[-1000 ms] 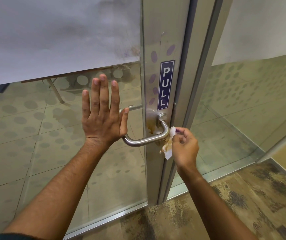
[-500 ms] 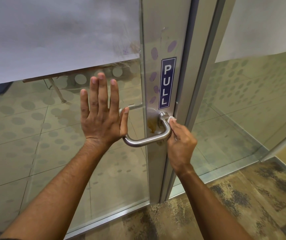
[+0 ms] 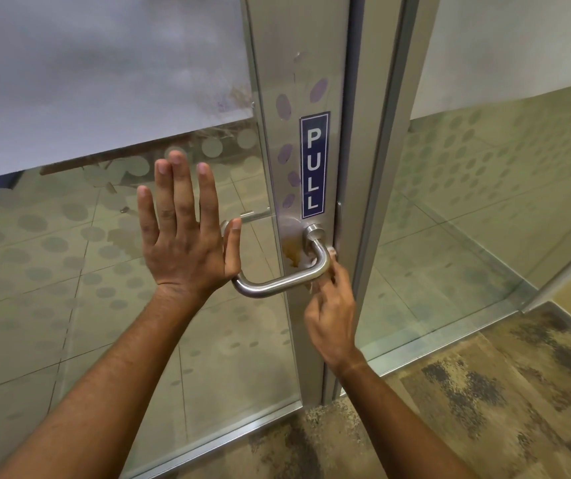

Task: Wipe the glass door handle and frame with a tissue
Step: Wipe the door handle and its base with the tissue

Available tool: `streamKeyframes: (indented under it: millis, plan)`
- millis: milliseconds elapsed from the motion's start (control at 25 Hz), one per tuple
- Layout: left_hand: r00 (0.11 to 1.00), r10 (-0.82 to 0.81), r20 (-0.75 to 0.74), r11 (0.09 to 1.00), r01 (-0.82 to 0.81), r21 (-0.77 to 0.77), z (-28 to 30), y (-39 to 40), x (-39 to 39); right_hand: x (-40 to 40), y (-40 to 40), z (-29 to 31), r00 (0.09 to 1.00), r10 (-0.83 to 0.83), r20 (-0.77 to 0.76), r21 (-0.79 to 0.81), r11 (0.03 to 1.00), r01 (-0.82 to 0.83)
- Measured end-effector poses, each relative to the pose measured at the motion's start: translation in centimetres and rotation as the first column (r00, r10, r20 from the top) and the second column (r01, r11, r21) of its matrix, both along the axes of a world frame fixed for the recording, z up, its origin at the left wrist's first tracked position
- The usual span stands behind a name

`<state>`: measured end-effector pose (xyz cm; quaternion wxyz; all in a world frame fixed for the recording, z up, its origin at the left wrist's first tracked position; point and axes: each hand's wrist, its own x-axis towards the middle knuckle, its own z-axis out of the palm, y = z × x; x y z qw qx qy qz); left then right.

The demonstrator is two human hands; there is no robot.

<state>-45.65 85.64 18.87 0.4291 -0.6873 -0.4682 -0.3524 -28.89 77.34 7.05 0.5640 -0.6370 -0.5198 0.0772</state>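
A steel lever handle (image 3: 277,283) sticks out from the metal door frame (image 3: 294,81), below a blue PULL sticker (image 3: 313,165). A brown stain (image 3: 291,250) marks the frame just left of the handle's base. My right hand (image 3: 330,314) grips a white tissue (image 3: 331,252), mostly hidden by the fingers, and presses it against the handle's bend at the right. My left hand (image 3: 184,236) lies flat on the glass pane (image 3: 70,271) with fingers spread, its thumb touching the handle's free end.
Frosted film and dot patterns cover the upper glass. A fixed glass panel (image 3: 484,202) stands to the right of the frame. Mottled carpet (image 3: 484,392) lies underfoot at the lower right. A second handle shows through the glass behind my left hand.
My right hand lifted the stained tissue up to the handle, then slid down along its bend. The left hand stayed flat on the glass.
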Motion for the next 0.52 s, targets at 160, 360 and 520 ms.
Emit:
streamKeyframes:
  millis: [160, 360, 520]
  plan:
    - [1.000, -0.006, 0.003, 1.000, 0.006, -0.004, 0.0, 0.0, 0.0, -0.5, 0.5, 0.3, 0.998, -0.043, -0.036, 0.005, 0.999, 0.043]
    - [1.000, -0.011, 0.008, 1.000, 0.011, 0.001, -0.1, 0.2, 0.0, 0.0, 0.3, -0.6, 0.999, 0.011, 0.039, -0.071, 0.997, -0.008]
    - [1.000, -0.008, 0.009, 1.000, 0.008, -0.006, -0.2, 0.2, 0.0, 0.1, 0.2, -0.4, 0.998, -0.016, 0.052, -0.101, 0.995, 0.022]
